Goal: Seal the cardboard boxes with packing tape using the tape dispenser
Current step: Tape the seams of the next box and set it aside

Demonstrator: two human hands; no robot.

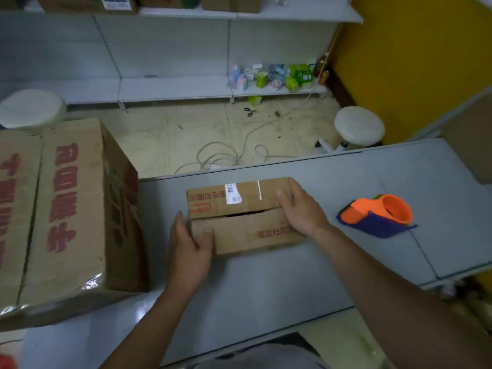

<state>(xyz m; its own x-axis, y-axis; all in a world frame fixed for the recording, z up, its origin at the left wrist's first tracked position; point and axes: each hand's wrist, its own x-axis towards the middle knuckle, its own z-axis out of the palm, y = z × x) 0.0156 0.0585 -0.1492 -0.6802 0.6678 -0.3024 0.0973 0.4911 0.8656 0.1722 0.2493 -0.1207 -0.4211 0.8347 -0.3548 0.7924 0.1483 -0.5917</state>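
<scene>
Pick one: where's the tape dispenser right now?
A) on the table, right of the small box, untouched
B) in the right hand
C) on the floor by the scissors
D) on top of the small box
A: the orange-and-blue tape dispenser lies on the grey table, apart from the right hand, which rests on the small cardboard box along with the left hand.
</scene>
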